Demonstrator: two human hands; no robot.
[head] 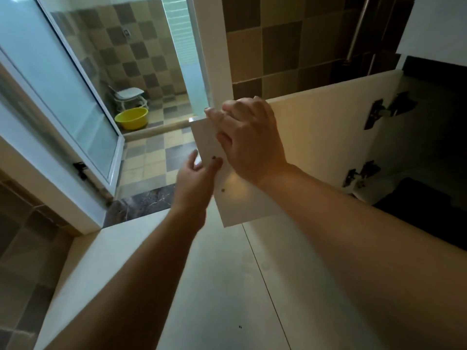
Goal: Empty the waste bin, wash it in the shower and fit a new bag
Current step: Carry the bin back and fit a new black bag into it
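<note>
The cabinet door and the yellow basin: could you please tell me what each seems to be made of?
Cabinet door: probably laminated board, smooth matte white, flat with a thin square edge and metal hinges. Yellow basin: likely plastic, judging by its uniform bright colour and slightly glossy rolled rim.

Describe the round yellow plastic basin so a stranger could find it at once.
Look through the open frosted-glass door into the checker-tiled shower room. On its floor, just past the raised threshold, sits the round yellow plastic basin, in front of a white shower stool. It is the only bright yellow thing there.
</note>
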